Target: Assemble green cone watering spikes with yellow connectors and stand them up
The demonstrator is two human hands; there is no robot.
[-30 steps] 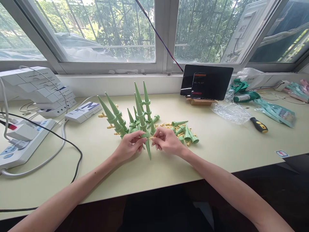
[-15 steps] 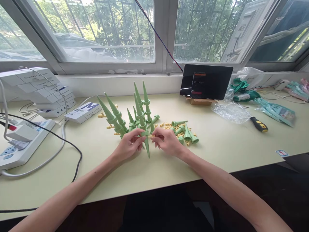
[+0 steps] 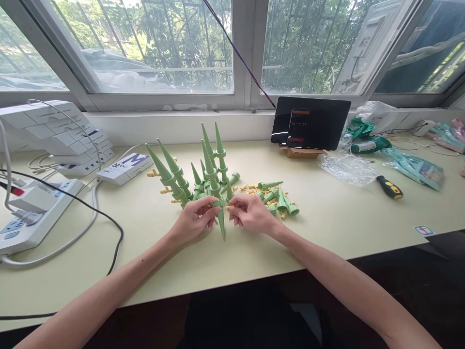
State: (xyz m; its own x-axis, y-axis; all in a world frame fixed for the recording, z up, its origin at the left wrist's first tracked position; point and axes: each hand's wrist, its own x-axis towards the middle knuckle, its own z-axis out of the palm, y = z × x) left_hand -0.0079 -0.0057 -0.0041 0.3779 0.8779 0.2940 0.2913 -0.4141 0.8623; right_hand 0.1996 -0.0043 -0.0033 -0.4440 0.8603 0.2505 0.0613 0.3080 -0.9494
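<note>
Green spike (image 3: pixel 222 222) between the hands (image 3: pixel 196 217) tapers toward the near table edge (image 3: pixel 218 283).

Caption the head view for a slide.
Left hand pinches a conical green plastic spike, right hand a small yellow plastic piece, near clustered green plastic cones on a pale yellow table.

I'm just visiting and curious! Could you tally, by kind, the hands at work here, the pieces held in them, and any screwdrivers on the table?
Left hand and right hand: 2
Green spike held in the left: 1
Yellow piece pinched in the right: 1
Screwdriver: 1
Total: 5
</note>
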